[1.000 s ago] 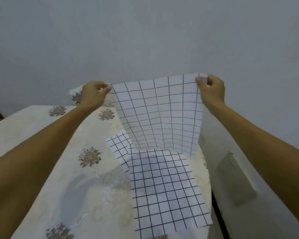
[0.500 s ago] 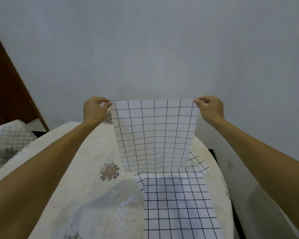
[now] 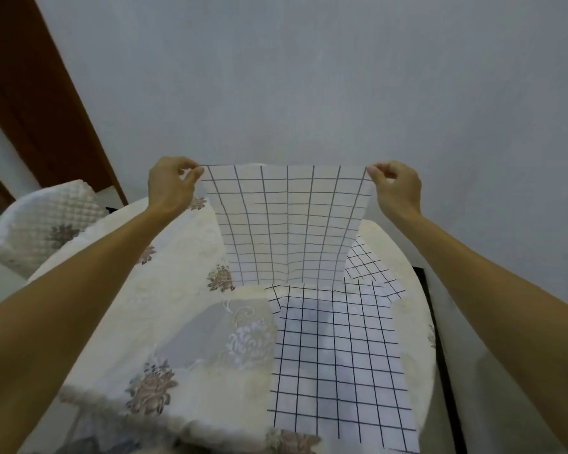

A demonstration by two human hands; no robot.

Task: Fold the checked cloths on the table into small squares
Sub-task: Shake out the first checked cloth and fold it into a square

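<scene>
Head view: the raised cloth [image 3: 287,224] hangs from two thin corner pinches, so a corner could slip, or its lower hem could drag the flat cloth [image 3: 338,365] lying at its 6 o'clock on the surface [image 3: 184,322], skewing the fold; left hand [image 3: 169,185] at 10 o'clock and right hand [image 3: 397,188] at 2 o'clock reach forward on outstretched arms, fingers [image 3: 194,173] pinching the top corners, the edge taut between them.

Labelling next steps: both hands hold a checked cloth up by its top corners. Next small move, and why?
Probably lower both corners to meet the bottom edge, halving it: the left hand and right hand each pinch a top corner, the held cloth hangs unfolded, its lower edge about at the table.
</scene>
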